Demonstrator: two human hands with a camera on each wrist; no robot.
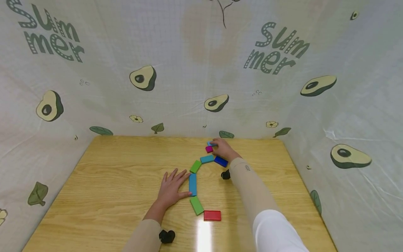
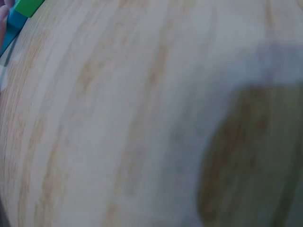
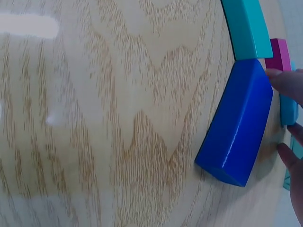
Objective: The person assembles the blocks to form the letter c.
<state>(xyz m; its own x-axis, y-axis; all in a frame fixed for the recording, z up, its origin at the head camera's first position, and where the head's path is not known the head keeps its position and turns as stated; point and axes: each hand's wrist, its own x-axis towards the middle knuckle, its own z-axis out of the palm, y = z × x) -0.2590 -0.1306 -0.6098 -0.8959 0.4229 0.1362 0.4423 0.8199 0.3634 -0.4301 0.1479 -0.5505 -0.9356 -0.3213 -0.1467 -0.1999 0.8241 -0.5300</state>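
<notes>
My left hand (image 1: 171,189) lies with its fingers spread on the table. Its thumb and fingertips touch the left side of a light blue block (image 1: 193,184). In the left wrist view, part of a blue block (image 2: 17,20) and a green block (image 2: 28,5) show in the corner. At the far side, my right hand (image 1: 224,149) pinches another light blue block (image 1: 209,143), partly hidden by the fingers. A small magenta block (image 1: 209,149) lies just in front of it. Closest to the right wrist camera is a dark blue block (image 3: 236,123), end to end with a light blue block (image 3: 248,30).
A curved row runs along the table (image 1: 126,168): a red block (image 1: 212,215), a green block (image 1: 196,205), the touched block, another green block (image 1: 195,166), then light blue and dark blue. Black wrist devices (image 1: 167,236) sit at both sleeves. Printed cloth (image 1: 176,70) hangs behind and beside the table.
</notes>
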